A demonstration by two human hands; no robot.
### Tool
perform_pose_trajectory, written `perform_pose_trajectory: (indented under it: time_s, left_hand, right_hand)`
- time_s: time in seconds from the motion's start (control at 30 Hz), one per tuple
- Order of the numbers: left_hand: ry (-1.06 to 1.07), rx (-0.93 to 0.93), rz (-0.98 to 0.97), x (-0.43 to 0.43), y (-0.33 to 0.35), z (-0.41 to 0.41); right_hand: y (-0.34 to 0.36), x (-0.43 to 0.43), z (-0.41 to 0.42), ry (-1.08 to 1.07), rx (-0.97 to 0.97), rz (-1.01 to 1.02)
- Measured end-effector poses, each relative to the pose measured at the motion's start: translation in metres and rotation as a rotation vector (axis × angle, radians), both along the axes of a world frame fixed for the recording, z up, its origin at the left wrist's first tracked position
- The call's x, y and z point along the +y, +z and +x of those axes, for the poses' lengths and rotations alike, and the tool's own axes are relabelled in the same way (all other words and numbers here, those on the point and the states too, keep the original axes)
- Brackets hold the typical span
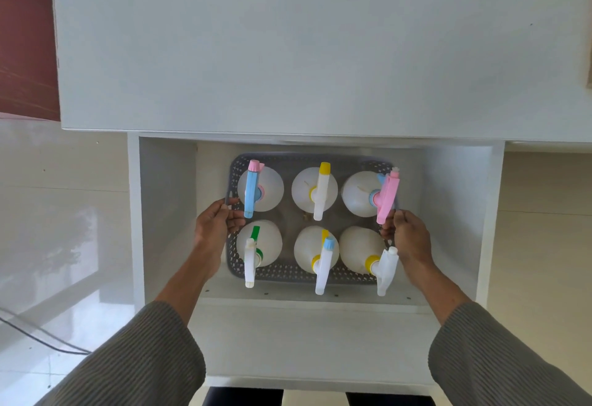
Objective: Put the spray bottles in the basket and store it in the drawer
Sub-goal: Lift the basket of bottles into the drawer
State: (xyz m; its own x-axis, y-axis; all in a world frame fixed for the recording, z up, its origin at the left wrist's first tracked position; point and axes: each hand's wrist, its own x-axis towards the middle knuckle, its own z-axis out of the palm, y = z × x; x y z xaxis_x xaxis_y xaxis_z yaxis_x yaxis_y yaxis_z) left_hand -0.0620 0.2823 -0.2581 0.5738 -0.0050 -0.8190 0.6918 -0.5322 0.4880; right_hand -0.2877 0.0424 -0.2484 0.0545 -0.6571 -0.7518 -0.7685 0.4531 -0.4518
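The white worktop (320,47) fills the upper part of my view, its front edge hanging over the open drawer (455,200) below it. The drawer is a white box pulled out toward me, with bare white walls on both sides and a front panel nearest my body.

Inside the drawer sits the grey perforated basket (288,272), roughly centred between the side walls and closer to the back. It holds six white spray bottles standing upright in two rows of three. In the far row, the left bottle (261,189) has a blue trigger head with a pink nozzle, the middle one (315,189) a white head with a yellow nozzle, and the right one (360,192) a pink head on a blue collar. In the near row, the left bottle (259,244) has a white head with a green lever, the middle one (312,250) a white head with a blue nozzle and yellow collar, and the right one (360,250) a white head on a yellow collar.

My left hand (216,224) is curled around the basket's left rim, fingers hooked over the edge. My right hand (408,234) is closed on the right rim, just below the pink trigger head. Both forearms reach in over the drawer front, in grey ribbed sleeves (144,357).
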Motion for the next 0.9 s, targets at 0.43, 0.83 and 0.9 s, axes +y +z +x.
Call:
perform_pose_trajectory:
  time_s: [0.43,0.83,0.9]
  left_hand:
    - [-0.036,-0.01,-0.006,0.002,-0.012,-0.002]
    - [0.062,0.017,0.055,-0.001,-0.008,-0.002]
    - [0.036,0.017,0.078,0.002,-0.006,-0.003]
  right_hand:
    - [-0.01,0.005,-0.003,0.035,0.019,-0.063]
    - [-0.005,0.009,-0.001,0.114,0.066,-0.078]
    - [-0.002,0.011,-0.002,0.154,0.075,-0.088]
